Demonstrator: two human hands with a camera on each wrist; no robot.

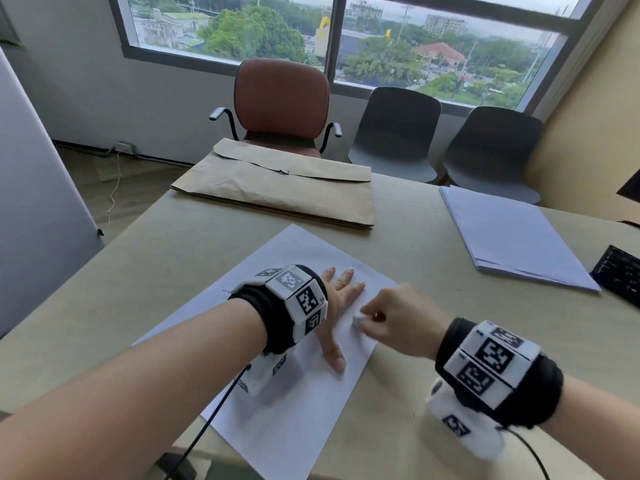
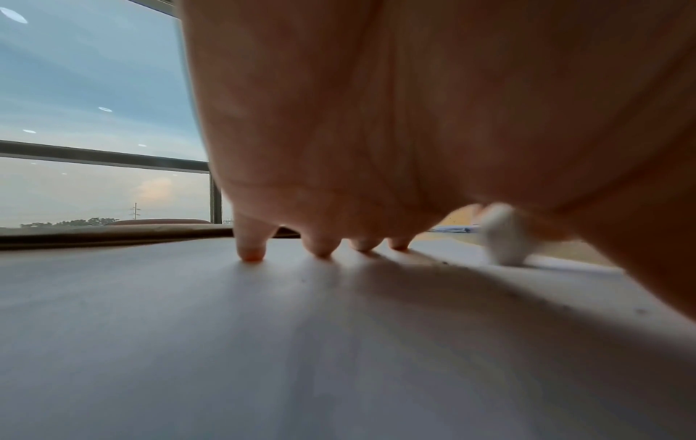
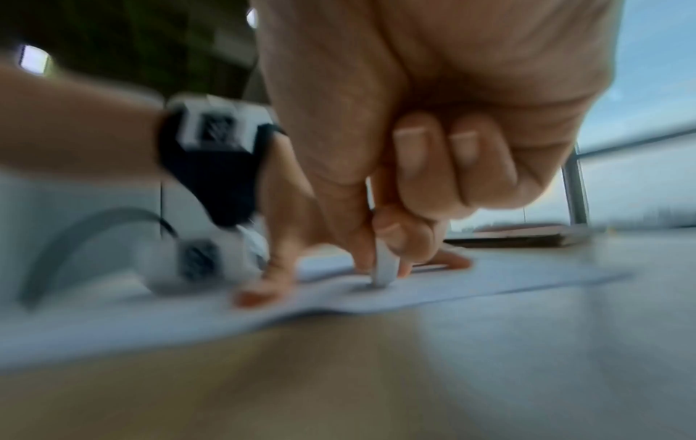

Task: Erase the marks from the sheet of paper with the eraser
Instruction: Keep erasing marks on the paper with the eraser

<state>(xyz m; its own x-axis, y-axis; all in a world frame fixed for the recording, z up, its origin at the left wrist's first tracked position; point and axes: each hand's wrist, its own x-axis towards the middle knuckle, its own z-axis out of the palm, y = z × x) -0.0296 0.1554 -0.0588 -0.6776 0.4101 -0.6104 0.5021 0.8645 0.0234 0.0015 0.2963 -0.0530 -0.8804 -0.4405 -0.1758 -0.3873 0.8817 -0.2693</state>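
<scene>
A white sheet of paper lies tilted on the beige table in front of me. My left hand lies flat on it with straight, spread fingers, pressing the sheet down. Just to its right, my right hand pinches a small white eraser between thumb and fingers, its lower end touching the paper. The right wrist view is blurred; the eraser stands upright there under my right hand. The eraser also shows in the left wrist view. No marks are visible.
A brown paper envelope lies at the table's far side. A stack of white sheets sits at the right, with a black keyboard beyond it. A brown chair and two grey chairs stand behind the table.
</scene>
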